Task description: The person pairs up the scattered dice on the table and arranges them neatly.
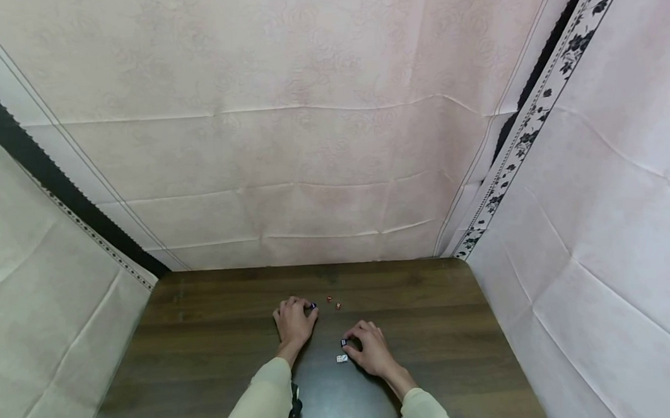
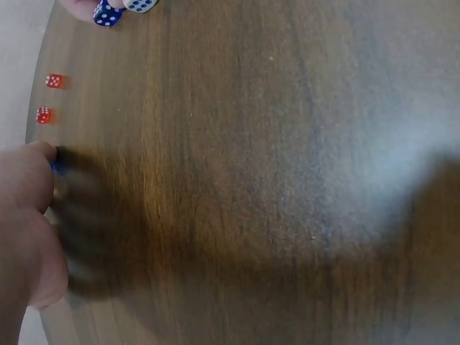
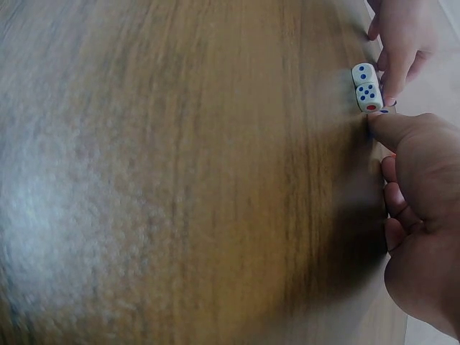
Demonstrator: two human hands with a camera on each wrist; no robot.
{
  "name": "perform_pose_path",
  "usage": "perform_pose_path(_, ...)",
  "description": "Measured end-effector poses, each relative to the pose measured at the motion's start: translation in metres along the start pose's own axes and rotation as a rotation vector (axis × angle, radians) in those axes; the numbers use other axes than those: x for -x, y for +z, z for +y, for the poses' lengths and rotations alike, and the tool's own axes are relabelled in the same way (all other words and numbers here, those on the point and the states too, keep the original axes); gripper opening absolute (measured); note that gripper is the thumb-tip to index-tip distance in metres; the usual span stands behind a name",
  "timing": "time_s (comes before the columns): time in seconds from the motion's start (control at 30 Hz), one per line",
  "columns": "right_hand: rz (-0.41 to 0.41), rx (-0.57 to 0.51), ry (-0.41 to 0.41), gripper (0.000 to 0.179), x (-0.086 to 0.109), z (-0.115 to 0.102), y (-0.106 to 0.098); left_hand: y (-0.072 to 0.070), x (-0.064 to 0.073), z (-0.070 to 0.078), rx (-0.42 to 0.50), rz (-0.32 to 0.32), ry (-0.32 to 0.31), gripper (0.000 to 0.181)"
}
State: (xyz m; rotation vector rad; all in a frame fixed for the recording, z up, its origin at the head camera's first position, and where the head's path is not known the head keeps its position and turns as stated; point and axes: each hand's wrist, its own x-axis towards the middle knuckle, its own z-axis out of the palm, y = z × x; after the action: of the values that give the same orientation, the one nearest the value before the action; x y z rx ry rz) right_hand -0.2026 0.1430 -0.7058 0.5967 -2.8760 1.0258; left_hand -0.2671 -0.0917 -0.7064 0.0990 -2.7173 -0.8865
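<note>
My left hand (image 1: pixel 295 320) is over the table left of centre, pinching a small blue die (image 1: pixel 313 305) between thumb and fingers. In the left wrist view most of that die is hidden behind the thumb. Nearer and to the right, my right hand (image 1: pixel 371 348) pinches a dark blue die (image 2: pixel 107 13) with white dots, thumb and index finger at its sides. Two white dice (image 3: pixel 367 88) sit side by side, right at the right thumb tip. Two small red dice (image 2: pixel 54 80), one marked by the other red die (image 2: pixel 44 115), lie a little apart beyond the hands.
The brown wooden table (image 1: pixel 217 341) has a glossy patch of light near its front. Pale cloth (image 1: pixel 332 146) hangs behind the far edge, with more cloth panels (image 1: pixel 611 270) at both sides. Light sleeves (image 1: pixel 262 399) cover both forearms, with dark bands at the wrists.
</note>
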Motion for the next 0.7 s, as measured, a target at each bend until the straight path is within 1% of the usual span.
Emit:
perform_pose_path(0.1,-0.002,0.000,0.000,0.016,0.000,-0.001,0.000,0.000,0.001,0.000,0.004,0.003,0.006,0.019)
perform_pose_path(0.23,0.000,-0.001,0.001,0.016,0.001,-0.001,-0.001,0.001,0.002,-0.002,0.019,0.012,0.029,0.018)
perform_pose_path(0.33,0.004,0.000,0.000,0.016,0.001,-0.002,-0.001,0.000,0.003,-0.005,0.039,0.019,0.058,0.016)
perform_pose_path(0.4,0.007,-0.001,0.001,0.016,0.001,-0.002,-0.001,-0.002,0.005,-0.006,0.071,0.013,0.077,0.016)
perform_pose_path(0.5,0.005,-0.005,0.006,0.016,0.001,-0.002,-0.001,-0.005,0.008,-0.007,0.116,-0.007,0.113,0.015)
perform_pose_path(0.57,0.004,-0.008,0.008,0.016,0.001,-0.003,-0.001,-0.010,0.011,-0.007,0.149,-0.032,0.132,0.015)
perform_pose_path(0.63,0.002,-0.012,0.011,0.016,0.001,-0.003,-0.001,-0.014,0.015,-0.005,0.166,-0.050,0.159,0.014)
perform_pose_path(0.7,0.002,-0.016,0.013,0.015,0.001,-0.002,-0.001,-0.019,0.020,-0.003,0.185,-0.074,0.173,0.014)
